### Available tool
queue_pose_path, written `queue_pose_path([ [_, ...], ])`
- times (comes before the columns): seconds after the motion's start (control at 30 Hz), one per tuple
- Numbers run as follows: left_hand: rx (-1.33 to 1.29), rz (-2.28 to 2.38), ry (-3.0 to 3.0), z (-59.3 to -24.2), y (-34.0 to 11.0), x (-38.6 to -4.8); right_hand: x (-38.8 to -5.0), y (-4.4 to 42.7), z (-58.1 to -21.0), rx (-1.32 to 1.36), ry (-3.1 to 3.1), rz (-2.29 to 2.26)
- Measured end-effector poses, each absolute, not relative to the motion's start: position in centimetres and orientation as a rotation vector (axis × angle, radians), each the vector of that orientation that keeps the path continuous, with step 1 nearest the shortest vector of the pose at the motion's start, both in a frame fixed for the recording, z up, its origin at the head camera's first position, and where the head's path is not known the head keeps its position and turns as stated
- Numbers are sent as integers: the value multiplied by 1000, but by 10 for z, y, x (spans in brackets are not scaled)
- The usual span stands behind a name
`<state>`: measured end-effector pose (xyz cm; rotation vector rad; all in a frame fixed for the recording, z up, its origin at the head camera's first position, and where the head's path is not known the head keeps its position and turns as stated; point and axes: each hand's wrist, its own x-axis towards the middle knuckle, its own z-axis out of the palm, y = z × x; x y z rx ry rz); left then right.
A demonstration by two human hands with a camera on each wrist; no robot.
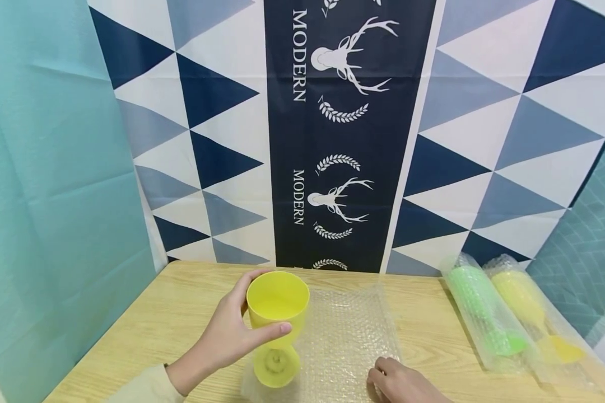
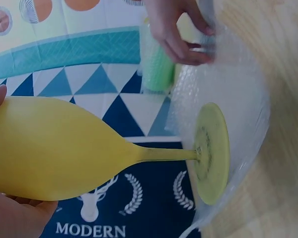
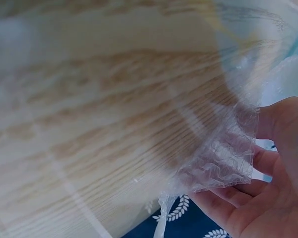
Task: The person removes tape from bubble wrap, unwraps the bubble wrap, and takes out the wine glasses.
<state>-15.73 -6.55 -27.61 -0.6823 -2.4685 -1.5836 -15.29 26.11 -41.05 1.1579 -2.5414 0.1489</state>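
In the head view my left hand grips a yellow goblet round its bowl, thumb in front and fingers behind. The goblet stands upright, its round foot over a piece of clear bubble wrap; I cannot tell whether the foot touches it. My right hand is at the wrap's near right edge. Seen from the right wrist, the thumb and fingers pinch an edge of the bubble wrap. The left wrist view shows the goblet's bowl and thin stem from the side.
Two wrapped goblets, one green and one yellow, lie side by side in bubble wrap at the table's right. The wooden table ends against a patterned cloth at the back. A teal curtain hangs on the left.
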Motion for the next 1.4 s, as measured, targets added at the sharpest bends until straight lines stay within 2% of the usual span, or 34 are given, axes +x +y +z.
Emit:
queue_pose_path([
  [0.77, -658, -1444, -2341, -247, -90, -180, -152, 261, -407, 1138, -2579, 151],
  [1.4, -406, -1396, -2387, -246, -119, -243, -153, 260, -409, 1152, -2570, 144],
])
